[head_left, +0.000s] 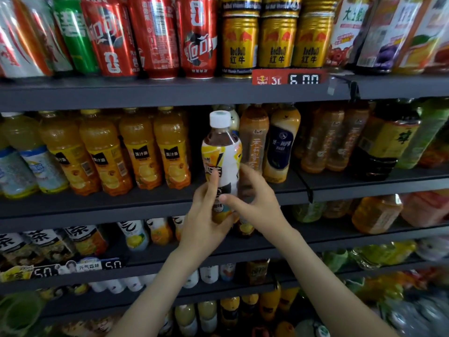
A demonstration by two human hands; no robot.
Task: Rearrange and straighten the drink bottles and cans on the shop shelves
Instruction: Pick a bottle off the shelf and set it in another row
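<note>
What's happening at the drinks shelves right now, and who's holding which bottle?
A person holds a white-capped tea bottle upright in both hands. The left hand grips its lower part and the right hand wraps it from the other side. The bottle is in front of a gap on the second shelf, between the orange juice bottles and the milk tea bottles.

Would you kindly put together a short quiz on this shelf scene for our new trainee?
1. True or false: only the left hand grips the white-capped bottle.
2. Which cans stand directly above the red price tag? A: gold cans. B: green cans. C: silver cans.
3. Fill in: the held bottle is ___ (upright or lying flat).
Key: 1 false, the right hand grips it too. 2 A. 3 upright.
</note>
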